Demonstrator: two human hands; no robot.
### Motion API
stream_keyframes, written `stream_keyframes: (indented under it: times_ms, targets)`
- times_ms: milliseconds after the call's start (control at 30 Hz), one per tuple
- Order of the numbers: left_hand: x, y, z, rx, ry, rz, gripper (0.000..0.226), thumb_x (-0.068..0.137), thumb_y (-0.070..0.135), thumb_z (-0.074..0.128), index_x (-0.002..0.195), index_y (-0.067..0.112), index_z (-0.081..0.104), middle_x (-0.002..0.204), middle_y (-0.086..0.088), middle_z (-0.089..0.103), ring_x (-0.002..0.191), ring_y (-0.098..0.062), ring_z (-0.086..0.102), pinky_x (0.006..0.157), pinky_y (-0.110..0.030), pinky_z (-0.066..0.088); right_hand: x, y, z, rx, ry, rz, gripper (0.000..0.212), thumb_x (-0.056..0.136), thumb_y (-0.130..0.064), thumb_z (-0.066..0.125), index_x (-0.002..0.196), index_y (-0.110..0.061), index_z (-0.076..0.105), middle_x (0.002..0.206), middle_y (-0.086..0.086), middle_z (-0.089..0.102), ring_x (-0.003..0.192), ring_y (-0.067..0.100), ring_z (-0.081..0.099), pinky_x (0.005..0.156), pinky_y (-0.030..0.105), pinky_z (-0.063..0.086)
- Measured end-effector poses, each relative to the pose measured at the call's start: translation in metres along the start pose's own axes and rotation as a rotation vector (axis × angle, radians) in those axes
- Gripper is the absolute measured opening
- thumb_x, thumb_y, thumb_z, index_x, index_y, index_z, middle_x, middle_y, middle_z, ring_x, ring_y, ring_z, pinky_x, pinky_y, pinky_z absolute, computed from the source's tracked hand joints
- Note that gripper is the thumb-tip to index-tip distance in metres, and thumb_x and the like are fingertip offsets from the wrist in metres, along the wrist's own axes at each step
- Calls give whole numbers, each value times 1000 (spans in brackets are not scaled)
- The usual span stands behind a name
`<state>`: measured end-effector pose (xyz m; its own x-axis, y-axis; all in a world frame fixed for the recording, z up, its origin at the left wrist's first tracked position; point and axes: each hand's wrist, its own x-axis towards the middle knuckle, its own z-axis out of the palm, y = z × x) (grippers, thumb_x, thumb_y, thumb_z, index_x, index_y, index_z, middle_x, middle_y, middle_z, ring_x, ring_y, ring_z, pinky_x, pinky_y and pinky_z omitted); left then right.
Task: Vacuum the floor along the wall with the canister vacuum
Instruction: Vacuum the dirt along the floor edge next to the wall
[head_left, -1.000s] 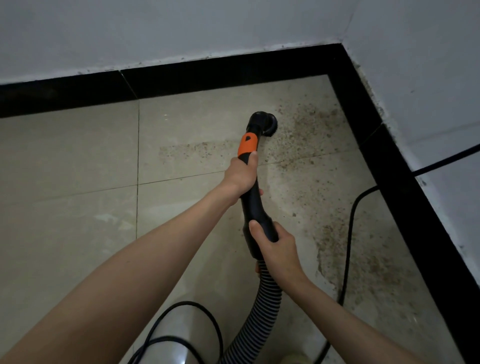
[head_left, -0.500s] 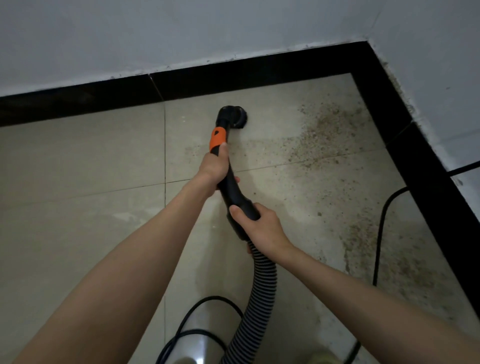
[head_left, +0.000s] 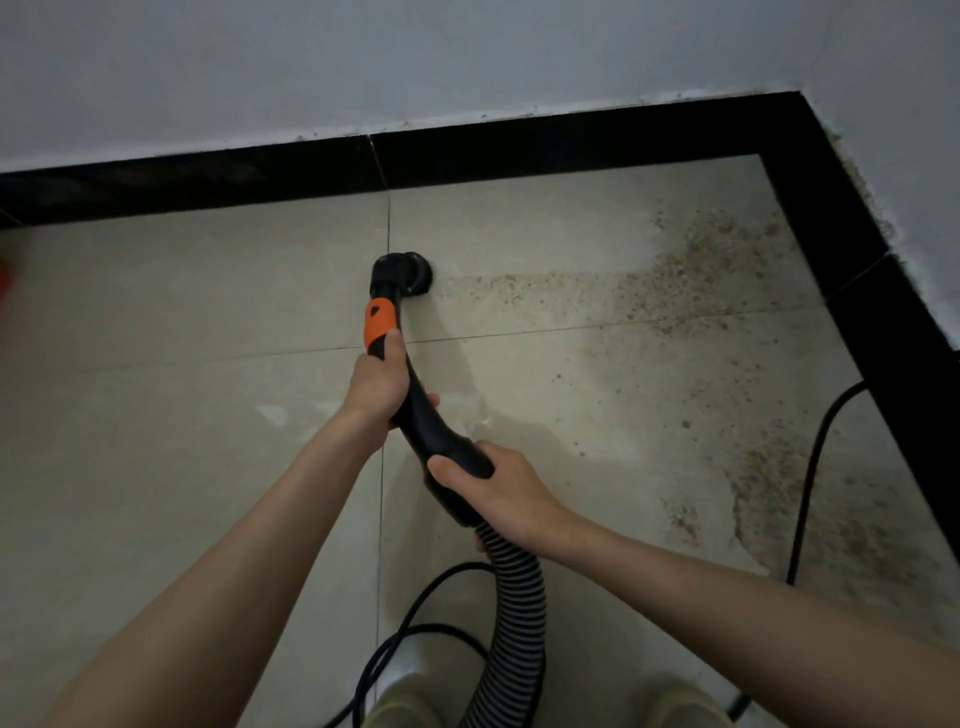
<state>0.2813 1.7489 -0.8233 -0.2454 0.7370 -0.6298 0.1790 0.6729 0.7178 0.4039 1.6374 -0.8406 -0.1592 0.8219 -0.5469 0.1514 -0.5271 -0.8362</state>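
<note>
A black vacuum wand (head_left: 421, 410) with an orange band (head_left: 379, 322) ends in a round brush nozzle (head_left: 408, 270) that rests on the beige tile floor (head_left: 182, 415), on a tile seam short of the black skirting (head_left: 519, 156). My left hand (head_left: 376, 382) grips the wand just below the orange band. My right hand (head_left: 498, 488) grips the wand's rear end where the ribbed hose (head_left: 511, 608) joins. Brown grit (head_left: 701, 260) lies to the nozzle's right toward the corner. The canister is out of view.
White walls meet at a corner at the upper right. A black power cable (head_left: 808, 488) runs along the right skirting, and another loop of cable (head_left: 395, 639) lies by my feet. More grit (head_left: 810, 499) covers the floor at the right. A red object (head_left: 4, 283) peeks in at the left edge.
The nozzle has swept left along the floor, away from the corner's grit patch, leaving a cleaner strip behind it. Both hands kept their grip. The view shifted left.
</note>
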Motion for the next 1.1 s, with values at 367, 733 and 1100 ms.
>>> stream_keyframes:
  times_ms: [367, 733, 1100]
  targets:
    - [-12, -12, -4, -45, -38, -28, 48, 100, 47, 33, 119, 4, 39, 83, -9, 54, 38, -14, 62, 36, -22, 47, -12, -3, -4, -48, -168, 72, 49, 91, -51, 59, 118, -9, 60, 102, 7, 69, 83, 16, 68, 73, 28, 56]
    - [-23, -15, 11, -131, -84, -36, 42, 100, 46, 34, 112, 6, 40, 80, -9, 51, 38, -14, 60, 40, -25, 50, -13, -11, 1, -56, -23, 63, 33, 93, -45, 57, 89, -12, 56, 99, 22, 67, 88, 40, 66, 83, 52, 53]
    - [-29, -14, 48, -53, -164, 5, 45, 99, 48, 36, 114, 6, 41, 79, -10, 53, 39, -16, 60, 43, -27, 50, -22, 8, -17, -28, 177, 81, 38, 87, -51, 61, 71, -17, 56, 71, 4, 64, 72, 32, 69, 73, 48, 57]
